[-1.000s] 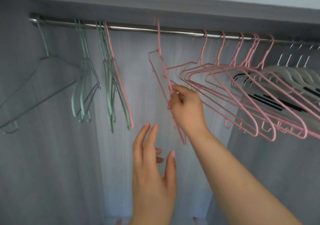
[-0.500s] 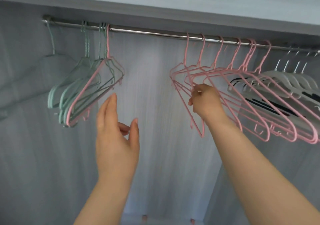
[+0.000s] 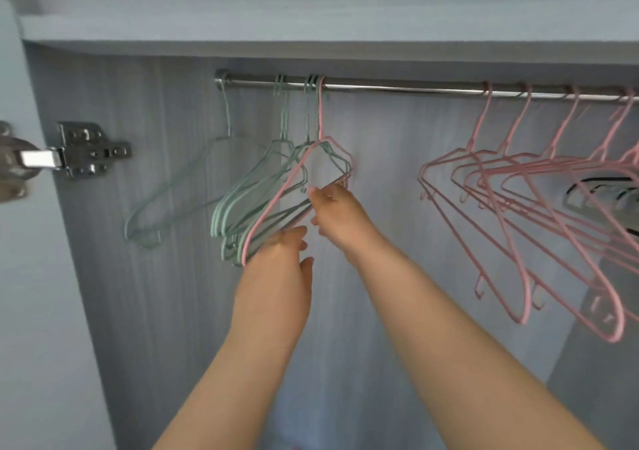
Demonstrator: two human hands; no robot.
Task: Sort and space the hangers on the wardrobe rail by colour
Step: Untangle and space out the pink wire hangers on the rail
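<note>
A steel rail (image 3: 397,87) runs across the wardrobe. At its left end hangs one green hanger (image 3: 179,190), then a tight bunch of green hangers (image 3: 238,204). A lone pink hanger (image 3: 276,195) hangs against the right side of that bunch. My right hand (image 3: 337,216) pinches the lone pink hanger at the right end of its lower bar. My left hand (image 3: 280,259) is just below the bunch, fingers straight and touching the lower bars. After a wide gap, several pink hangers (image 3: 511,207) hang on the right.
White hangers with black strips (image 3: 601,197) show behind the pink group at the right edge. A metal door hinge (image 3: 83,150) sits on the left side panel. The wardrobe's top board is close above the rail. The grey back wall is behind everything.
My right hand let go of the pink group on the right and moved left to the lone pink hanger. My left hand rose to the green bunch. The view swung left.
</note>
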